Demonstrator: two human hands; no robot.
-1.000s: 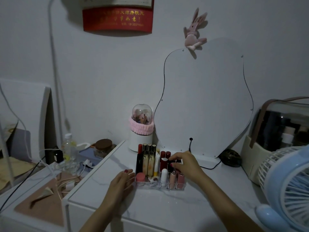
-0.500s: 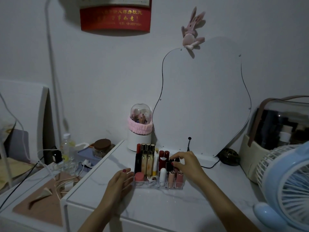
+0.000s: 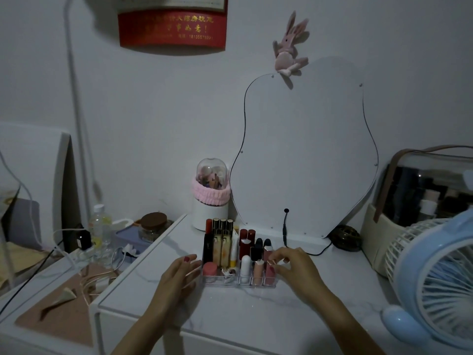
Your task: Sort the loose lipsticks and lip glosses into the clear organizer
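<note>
The clear organizer [image 3: 239,285] stands on the white marbled tabletop [image 3: 256,316], filled with upright lipsticks and lip glosses: gold tubes [image 3: 222,243] at back left, dark red ones [image 3: 246,242] in the middle, a white tube [image 3: 245,265] and pink tubes [image 3: 268,274] in front. My left hand [image 3: 176,280] lies flat against the organizer's left side, fingers spread. My right hand [image 3: 297,270] hovers at the organizer's right end, fingers loosely curled, fingertips touching the cap of the front-right pink tube. Neither hand holds anything.
Behind the organizer stand a curvy white mirror [image 3: 302,155] and a brush holder with a pink band [image 3: 211,201]. A blue fan [image 3: 440,278] and a cream storage case [image 3: 422,196] crowd the right. A lower side table at left carries a bottle [image 3: 98,224], a jar [image 3: 153,224] and cables.
My right hand has drawn back from over the back-right slots to the organizer's right end, uncovering two black-capped lipsticks. My left hand has stayed in place.
</note>
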